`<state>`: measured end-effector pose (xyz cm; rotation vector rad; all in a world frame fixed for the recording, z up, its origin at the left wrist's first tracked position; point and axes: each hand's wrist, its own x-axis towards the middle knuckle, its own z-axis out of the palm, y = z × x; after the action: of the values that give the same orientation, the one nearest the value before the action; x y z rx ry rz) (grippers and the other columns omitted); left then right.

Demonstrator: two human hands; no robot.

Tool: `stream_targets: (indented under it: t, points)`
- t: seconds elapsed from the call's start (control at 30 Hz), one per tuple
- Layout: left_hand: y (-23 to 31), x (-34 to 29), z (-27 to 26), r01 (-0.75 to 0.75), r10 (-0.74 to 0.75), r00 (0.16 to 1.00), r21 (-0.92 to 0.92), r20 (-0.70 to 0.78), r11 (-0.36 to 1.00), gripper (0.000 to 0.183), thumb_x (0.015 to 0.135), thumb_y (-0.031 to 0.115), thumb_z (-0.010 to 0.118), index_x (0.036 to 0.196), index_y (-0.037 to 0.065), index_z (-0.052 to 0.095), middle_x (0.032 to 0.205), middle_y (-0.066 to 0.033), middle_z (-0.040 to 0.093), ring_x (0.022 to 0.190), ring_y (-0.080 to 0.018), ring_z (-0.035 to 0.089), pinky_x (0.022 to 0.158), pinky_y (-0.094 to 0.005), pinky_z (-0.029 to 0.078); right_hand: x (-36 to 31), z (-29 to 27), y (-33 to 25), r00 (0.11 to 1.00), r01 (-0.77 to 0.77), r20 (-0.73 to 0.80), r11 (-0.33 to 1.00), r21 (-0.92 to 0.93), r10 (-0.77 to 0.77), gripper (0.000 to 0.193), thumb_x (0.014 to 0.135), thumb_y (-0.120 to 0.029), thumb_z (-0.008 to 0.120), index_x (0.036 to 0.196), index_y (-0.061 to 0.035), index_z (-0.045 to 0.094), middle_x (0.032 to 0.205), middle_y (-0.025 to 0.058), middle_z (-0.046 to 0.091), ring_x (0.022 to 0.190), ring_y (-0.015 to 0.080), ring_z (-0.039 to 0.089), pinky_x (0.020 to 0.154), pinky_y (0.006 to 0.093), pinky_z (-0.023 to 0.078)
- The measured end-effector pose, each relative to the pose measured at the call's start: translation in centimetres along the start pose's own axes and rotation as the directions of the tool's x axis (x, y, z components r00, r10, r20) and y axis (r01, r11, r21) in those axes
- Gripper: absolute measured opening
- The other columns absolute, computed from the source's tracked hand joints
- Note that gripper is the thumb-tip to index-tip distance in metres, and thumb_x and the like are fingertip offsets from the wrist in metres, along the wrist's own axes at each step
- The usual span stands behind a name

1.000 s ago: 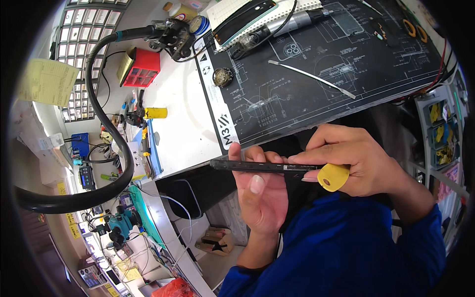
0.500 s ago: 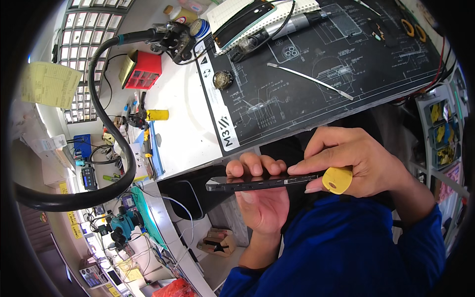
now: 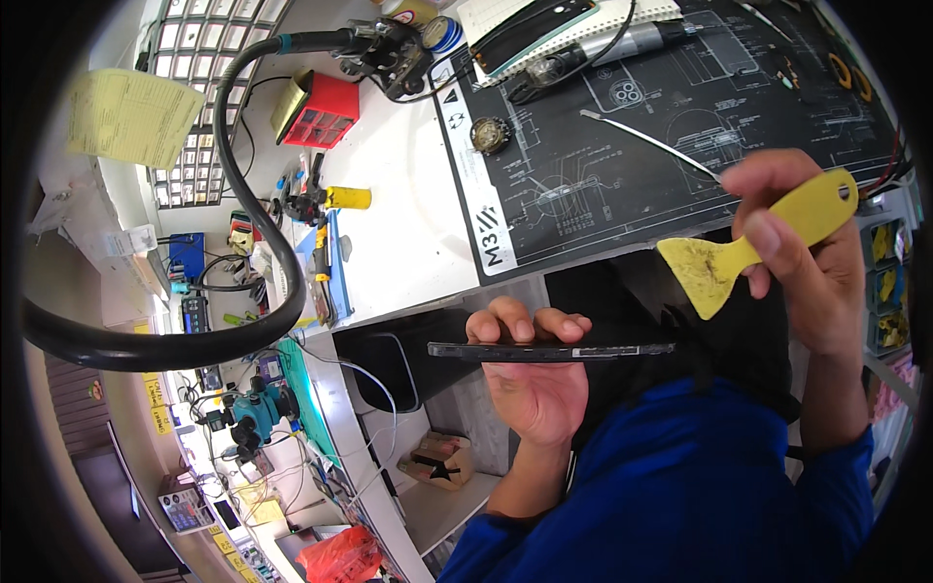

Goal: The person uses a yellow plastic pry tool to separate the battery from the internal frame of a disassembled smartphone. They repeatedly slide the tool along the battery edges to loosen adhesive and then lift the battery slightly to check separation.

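My left hand (image 3: pixel 533 389) grips a thin dark smartphone (image 3: pixel 612 353), held edge-on so that its narrow side faces me, with fingers over the far face and the thumb side below. To the right and higher, my right hand (image 3: pixel 816 262) pinches the handle of a yellow plastic scraper (image 3: pixel 714 275). Its flared, dark-smudged blade points left and down, apart from the phone. A thin metal spudger (image 3: pixel 651 144) lies on the black work mat (image 3: pixel 603 219), its near end hidden behind my right fingers.
A round metal tin-like piece (image 3: pixel 490 135), a grey pen-shaped tool (image 3: pixel 603 49) and a notebook (image 3: pixel 505 19) rest on the mat. At left a thick black flexible arm (image 3: pixel 233 175) arcs past a red drawer box (image 3: pixel 326 112). Below the bench stands an open cardboard box (image 3: pixel 437 459).
My right hand has left the phone and risen to the right, bringing the whole scraper into view. The phone stays in my left hand. The view has shifted, so the bench appears further right.
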<state>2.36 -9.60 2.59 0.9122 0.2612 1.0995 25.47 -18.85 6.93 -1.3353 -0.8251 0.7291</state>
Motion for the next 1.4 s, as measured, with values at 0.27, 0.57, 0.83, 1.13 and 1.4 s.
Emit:
stream_targets:
  t: [0.27, 0.57, 0.83, 1.13, 1.4]
  points:
    - [0.7, 0.2, -0.2, -0.113, 0.115, 0.993, 0.070, -0.027, 0.991, 0.025, 0.110, 0.036, 0.051, 0.125, 0.017, 0.046, 0.109, -0.0025, 0.051, 0.106, -0.0274, 0.068, 0.102, -0.0499, 0.058, -0.8, 0.3, 0.5, 0.992, 0.063, 0.080, 0.920, 0.387, -0.101, 0.041, 0.107, -0.032, 0.053, 0.108, 0.0071, 0.065, 0.085, 0.0142, 0.062, 0.062, 0.0175, 0.066, 0.057, 0.0246, 0.056]
    - [1.4, 0.2, -0.9, -0.171, 0.177, 0.984, 0.121, -0.039, 0.978, 0.024, 0.110, 0.035, 0.052, 0.124, 0.016, 0.047, 0.107, -0.0024, 0.051, 0.106, -0.0281, 0.069, 0.101, -0.0492, 0.059, -0.9, 0.7, 0.3, 0.985, -0.082, 0.174, 0.893, 0.443, 0.004, 0.027, 0.104, -0.021, 0.062, 0.111, 0.0042, 0.060, 0.079, 0.0109, 0.064, 0.053, 0.0069, 0.053, 0.047, 0.0198, 0.043]
    - [1.6, -0.2, -1.6, -0.097, 0.105, 0.989, 0.080, -0.103, 0.992, 0.023, 0.111, 0.035, 0.051, 0.124, 0.016, 0.047, 0.108, -0.0021, 0.052, 0.106, -0.0248, 0.069, 0.096, -0.0475, 0.061, -1.0, 0.8, 2.4, 0.981, -0.183, 0.145, 0.846, 0.501, 0.127, 0.046, 0.114, -0.046, 0.040, 0.105, -0.0037, 0.057, 0.073, 0.0096, 0.064, 0.040, 0.0048, 0.044, 0.037, 0.0182, 0.034]
    - [1.0, -0.6, -2.1, -0.013, 0.013, 0.987, 0.003, -0.159, 1.000, 0.027, 0.111, 0.032, 0.053, 0.130, 0.013, 0.048, 0.113, -0.0040, 0.054, 0.102, -0.0247, 0.069, 0.088, -0.0436, 0.063, -1.8, -0.7, 1.4, 0.946, -0.325, 0.220, 0.710, 0.624, 0.239, 0.030, 0.096, 0.001, 0.067, 0.125, 0.0101, 0.062, 0.108, 0.0258, 0.073, 0.097, 0.0312, 0.077, 0.084, 0.0332, 0.066]
    - [0.2, 0.7, -3.1, 0.125, -0.134, 0.990, -0.171, -0.043, 0.977, 0.030, 0.111, 0.031, 0.054, 0.131, 0.009, 0.055, 0.110, -0.0022, 0.057, 0.090, -0.0151, 0.058, 0.081, -0.0290, 0.050, -3.0, -1.9, 4.7, 0.931, -0.355, 0.183, 0.673, 0.649, 0.315, 0.028, 0.096, -0.016, 0.076, 0.117, -0.0026, 0.064, 0.089, 0.0035, 0.066, 0.066, 0.0093, 0.062, 0.058, 0.0236, 0.048]
